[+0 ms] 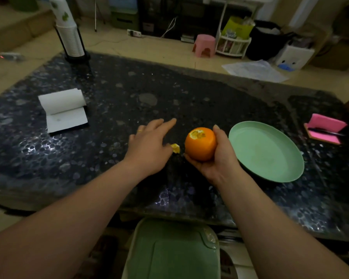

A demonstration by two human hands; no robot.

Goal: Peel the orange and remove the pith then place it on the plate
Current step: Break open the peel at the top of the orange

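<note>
One patch only is peeled on the orange (200, 147), cupped in the right hand (220, 165) just left of the plate (267, 151), left hand (147, 151) fingers straight, released beside a scrap (175, 148); risk: loose cupping lets it roll off.

left hand (149, 147): fingers extended, palm down | right hand (220, 160): cupped round orange (199, 146)
</note>
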